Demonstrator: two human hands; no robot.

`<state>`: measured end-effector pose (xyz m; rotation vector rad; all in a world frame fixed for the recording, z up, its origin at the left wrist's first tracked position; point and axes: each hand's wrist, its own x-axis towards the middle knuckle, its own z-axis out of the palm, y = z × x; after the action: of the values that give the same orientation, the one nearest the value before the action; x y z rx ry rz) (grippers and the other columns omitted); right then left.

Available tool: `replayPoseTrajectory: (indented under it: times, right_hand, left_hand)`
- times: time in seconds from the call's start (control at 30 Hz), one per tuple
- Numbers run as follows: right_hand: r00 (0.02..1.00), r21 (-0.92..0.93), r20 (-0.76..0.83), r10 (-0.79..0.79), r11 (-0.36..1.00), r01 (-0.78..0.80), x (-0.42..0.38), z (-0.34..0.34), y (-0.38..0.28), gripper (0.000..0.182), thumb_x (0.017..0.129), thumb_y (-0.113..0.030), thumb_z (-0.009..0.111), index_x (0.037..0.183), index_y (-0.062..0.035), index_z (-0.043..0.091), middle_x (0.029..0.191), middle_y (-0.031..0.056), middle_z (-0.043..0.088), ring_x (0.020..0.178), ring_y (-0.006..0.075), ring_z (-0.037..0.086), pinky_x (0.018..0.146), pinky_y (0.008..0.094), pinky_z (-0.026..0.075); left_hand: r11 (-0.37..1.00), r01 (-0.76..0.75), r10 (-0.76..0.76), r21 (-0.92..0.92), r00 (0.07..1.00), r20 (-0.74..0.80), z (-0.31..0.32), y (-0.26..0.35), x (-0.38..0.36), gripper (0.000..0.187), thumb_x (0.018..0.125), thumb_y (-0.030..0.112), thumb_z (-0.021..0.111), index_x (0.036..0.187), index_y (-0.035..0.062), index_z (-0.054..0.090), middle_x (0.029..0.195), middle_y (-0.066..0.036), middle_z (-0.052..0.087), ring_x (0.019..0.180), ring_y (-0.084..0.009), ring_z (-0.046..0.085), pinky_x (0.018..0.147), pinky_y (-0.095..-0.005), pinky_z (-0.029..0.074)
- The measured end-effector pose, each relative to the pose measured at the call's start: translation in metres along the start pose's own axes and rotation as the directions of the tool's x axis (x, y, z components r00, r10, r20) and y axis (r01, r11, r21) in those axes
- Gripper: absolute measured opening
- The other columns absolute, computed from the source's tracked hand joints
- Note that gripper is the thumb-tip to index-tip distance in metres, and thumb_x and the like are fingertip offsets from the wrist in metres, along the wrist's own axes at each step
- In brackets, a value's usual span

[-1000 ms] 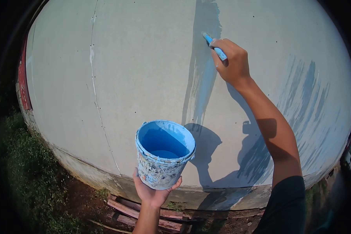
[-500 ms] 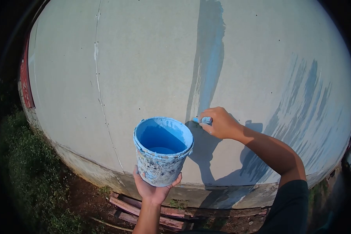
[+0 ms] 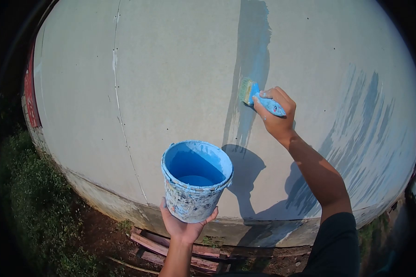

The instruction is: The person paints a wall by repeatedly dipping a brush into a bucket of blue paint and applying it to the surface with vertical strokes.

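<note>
My left hand (image 3: 186,227) cups the bottom of a paint bucket (image 3: 192,201) from below, with thumb and fingers against its sides. The bucket is upright, smeared with dried paint, and blue paint (image 3: 196,180) lies low inside it. In my right hand (image 3: 278,108) is a paintbrush (image 3: 259,94), its blue handle gripped between thumb and fingers. The bristles point left and touch the wall (image 3: 180,92) on a vertical wet blue-grey stripe (image 3: 253,41).
More streaky blue strokes (image 3: 363,115) cover the wall's right side. A panel seam (image 3: 117,87) runs down the left. Below the wall lie reddish wooden planks (image 3: 171,251) on soil. Green plants (image 3: 30,207) grow at the lower left. Shadows fall on the wall.
My right hand has moved up the wall along the stripe with the paintbrush, whose bristles and handle now show plainly. The bucket has shifted only slightly in view.
</note>
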<state>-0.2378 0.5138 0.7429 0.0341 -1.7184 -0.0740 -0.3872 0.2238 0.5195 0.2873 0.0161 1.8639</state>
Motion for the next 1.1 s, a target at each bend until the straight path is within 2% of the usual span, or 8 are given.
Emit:
replayPoseTrajectory:
  times: [0.1,0.37,0.43,0.53,0.63,0.7,0.83,1.1]
  right_hand:
    - [0.985,0.031,0.171,-0.015,0.999,0.010,-0.040,0.004,0.003,0.018,0.084,0.000,0.087,0.092,0.0031,0.072,0.085,0.0148,0.069,0.073,0.0262,0.069,0.067,0.0343,0.053]
    - [0.966,-0.087,0.043,0.257,0.964,-0.252,0.081,-0.021,-0.022,0.014,0.093,-0.009,0.084,0.094,0.0002,0.074,0.090,0.0112,0.075,0.079,0.0175,0.071,0.073,0.0316,0.057]
    - [0.893,0.243,0.259,0.369,0.869,-0.430,0.081,-0.023,-0.045,0.017,0.094,-0.014,0.086,0.097,-0.0020,0.074,0.092,0.0103,0.077,0.082,0.0174,0.075,0.075,0.0313,0.060]
    - [0.756,0.321,0.535,0.378,0.737,-0.595,0.064,-0.031,-0.092,0.020,0.094,-0.017,0.088,0.099,-0.0036,0.074,0.092,0.0096,0.078,0.085,0.0186,0.077,0.075,0.0328,0.062]
    - [0.705,0.346,0.635,0.317,0.699,-0.626,0.028,-0.031,-0.123,0.020,0.093,-0.016,0.088,0.097,-0.0026,0.073,0.092,0.0094,0.078,0.085,0.0180,0.077,0.076,0.0322,0.061]
    - [0.540,0.160,0.760,0.361,0.702,-0.694,0.007,-0.030,-0.138,0.021,0.090,-0.011,0.089,0.098,-0.0023,0.071,0.093,0.0116,0.076,0.086,0.0173,0.077,0.076,0.0327,0.061]
    - [0.510,0.128,0.803,0.309,0.746,-0.654,-0.035,-0.015,-0.139,0.022,0.087,-0.009,0.088,0.097,-0.0019,0.070,0.092,0.0119,0.075,0.083,0.0196,0.074,0.073,0.0357,0.056]
    - [0.571,0.271,0.819,0.066,0.832,-0.484,-0.074,0.012,-0.153,0.026,0.088,-0.008,0.087,0.100,-0.0027,0.065,0.095,0.0165,0.068,0.078,0.0373,0.066,0.070,0.0433,0.054]
  left_hand:
    - [1.000,0.009,-0.009,0.021,0.999,0.031,-0.006,0.002,0.003,0.101,0.099,0.078,0.044,0.174,0.0128,0.023,0.171,-0.032,0.031,0.148,-0.0583,0.043,0.110,-0.0730,0.048]
    - [0.999,0.040,-0.039,-0.024,0.998,0.049,-0.009,0.001,0.007,0.101,0.099,0.077,0.048,0.174,0.0152,0.023,0.172,-0.030,0.031,0.150,-0.0577,0.042,0.111,-0.0735,0.048]
    - [0.998,0.039,-0.036,-0.054,0.997,0.063,-0.013,0.001,0.013,0.100,0.099,0.077,0.050,0.174,0.0159,0.023,0.172,-0.029,0.031,0.150,-0.0570,0.042,0.111,-0.0739,0.048]
    - [0.993,0.062,-0.041,-0.098,0.978,0.204,-0.027,0.006,0.024,0.091,0.101,0.077,0.040,0.170,0.0167,0.036,0.172,-0.019,0.038,0.150,-0.0493,0.047,0.106,-0.0761,0.049]
    - [1.000,-0.016,0.015,0.005,0.990,0.142,-0.027,0.004,0.025,0.084,0.104,0.071,0.042,0.165,0.0124,0.044,0.166,-0.018,0.048,0.149,-0.0429,0.050,0.113,-0.0672,0.050]
    - [0.996,-0.087,0.087,-0.008,0.995,0.054,-0.039,-0.002,0.028,0.080,0.106,0.067,0.042,0.162,0.0100,0.048,0.163,-0.017,0.052,0.148,-0.0395,0.053,0.115,-0.0618,0.051]
    - [0.974,-0.219,0.214,0.055,0.974,0.078,-0.078,-0.001,0.028,0.073,0.110,0.060,0.041,0.158,0.0051,0.053,0.157,-0.017,0.059,0.143,-0.0340,0.059,0.118,-0.0520,0.051]
    - [0.936,-0.289,0.272,0.199,0.956,0.109,-0.057,0.009,0.009,0.069,0.112,0.059,0.041,0.157,0.0081,0.055,0.156,-0.016,0.061,0.138,-0.0345,0.061,0.118,-0.0503,0.050]
